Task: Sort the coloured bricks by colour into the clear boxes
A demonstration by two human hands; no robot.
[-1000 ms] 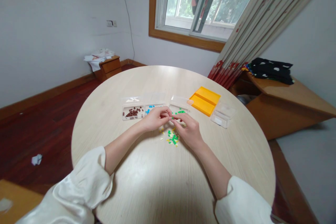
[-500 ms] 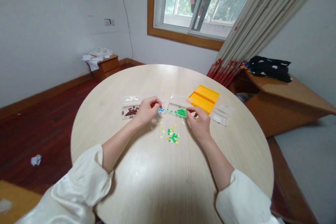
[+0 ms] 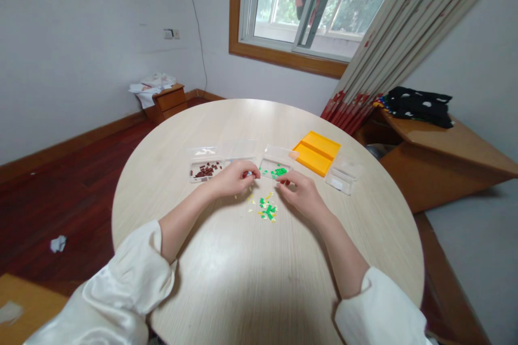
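My left hand (image 3: 237, 179) hovers over the near side of a clear box (image 3: 239, 159) and hides most of the blue pieces in it. Its fingertips are pinched together; whatever they hold is too small to make out. My right hand (image 3: 300, 193) is at the near right of another clear box (image 3: 265, 171) with green pieces (image 3: 279, 171) inside. Thumb and forefinger come together there, and any piece between them is hidden. Below and between both hands lies a loose pile of small green, yellow and cream pieces (image 3: 267, 209) on the table.
A clear box of brown pieces (image 3: 205, 170) stands open at the left. Behind my right hand lies an open yellow case (image 3: 318, 152), with a small clear box (image 3: 340, 180) beside it. All rest on a round wooden table (image 3: 243, 280). A curtain (image 3: 372, 48) hangs beyond its right edge.
My right hand has drawn back from the green pieces in the box, toward the left and nearer to me. My left hand has shifted right and slightly nearer, away from the blue pieces.
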